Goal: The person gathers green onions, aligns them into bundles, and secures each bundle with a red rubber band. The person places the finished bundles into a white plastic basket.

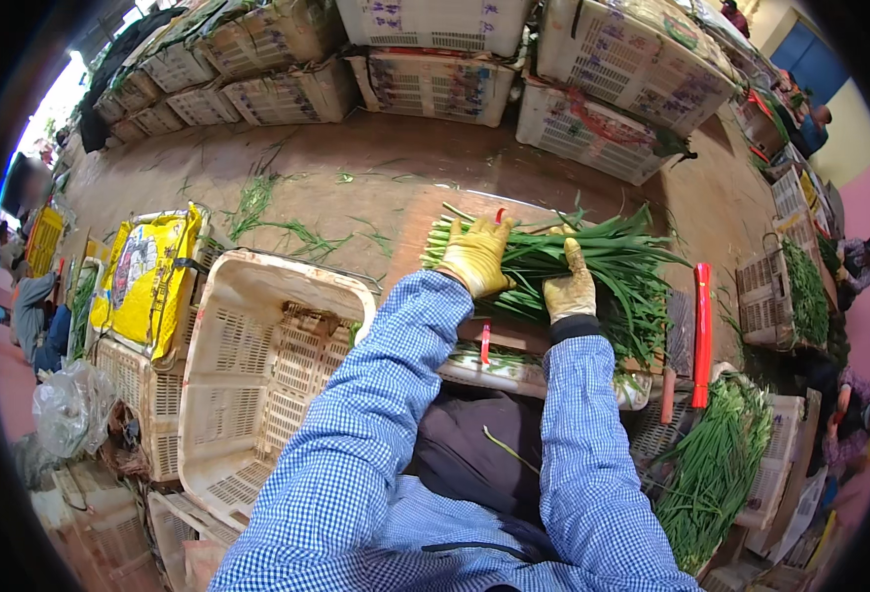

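A bundle of long green leafy vegetables, like garlic chives [620, 248], lies across a wooden board [416, 222] in front of me. My left hand [477, 255], in a yellowed glove, rests over the pale stem end with its fingers spread. A red tie shows just beyond its fingertips. My right hand [571, 277], gloved too, lies on the middle of the bundle, thumb raised and fingers partly hidden among the leaves. A short red strip [486, 342] hangs at the board's near edge. To the right lies a bunch of long red strips [702, 333].
A large plastic crate [217, 355] stands at my left, beside a yellow bag [143, 274] on stacked crates. More greens [716, 459] fill a crate at the lower right, near a reddish handle [667, 396]. Stacked crates [435, 85] line the far side. Several people work at both sides.
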A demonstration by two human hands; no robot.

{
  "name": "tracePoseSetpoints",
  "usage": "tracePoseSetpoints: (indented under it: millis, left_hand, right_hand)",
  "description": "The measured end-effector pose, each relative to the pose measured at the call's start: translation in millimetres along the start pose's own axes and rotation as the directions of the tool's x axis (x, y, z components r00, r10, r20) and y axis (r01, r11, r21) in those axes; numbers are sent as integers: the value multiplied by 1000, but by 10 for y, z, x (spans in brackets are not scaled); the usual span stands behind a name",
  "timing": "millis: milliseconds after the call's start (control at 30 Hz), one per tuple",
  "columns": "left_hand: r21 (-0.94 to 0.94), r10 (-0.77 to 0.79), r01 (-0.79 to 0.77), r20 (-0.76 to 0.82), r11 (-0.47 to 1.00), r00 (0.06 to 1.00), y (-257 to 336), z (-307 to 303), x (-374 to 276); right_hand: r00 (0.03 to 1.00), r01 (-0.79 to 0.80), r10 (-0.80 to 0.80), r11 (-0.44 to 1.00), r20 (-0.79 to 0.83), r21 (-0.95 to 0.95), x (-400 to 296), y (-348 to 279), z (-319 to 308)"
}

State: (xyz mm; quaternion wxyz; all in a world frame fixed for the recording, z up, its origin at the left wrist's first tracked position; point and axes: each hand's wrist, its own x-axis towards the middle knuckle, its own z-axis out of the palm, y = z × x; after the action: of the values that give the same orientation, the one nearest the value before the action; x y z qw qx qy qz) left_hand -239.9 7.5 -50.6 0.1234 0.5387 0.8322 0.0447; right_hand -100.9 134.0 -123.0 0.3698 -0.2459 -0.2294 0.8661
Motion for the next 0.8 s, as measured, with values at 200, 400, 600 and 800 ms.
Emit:
tracePoseSetpoints:
  millis: [200,400,600,800]
  left_hand:
    - [16,4,-5,74,1000,997,47,-5,69]
    - [41,-22,21,27,999,999,47,110,32]
    - [43,-19,21,-42,999,999,54,166,-5]
    - [-21,4,-4,-13,1000,1000,95,117,-9]
  right_hand:
    - [975,64,-38,992,-221,110,-2,-888,-940]
    - [411,361,-847,-190,338,-913,-832,-1209,176]
    - [570,629,-364,-382,736,-676,-338,-404,824]
    - [856,211,-256,-621,450,-755,68,93,144]
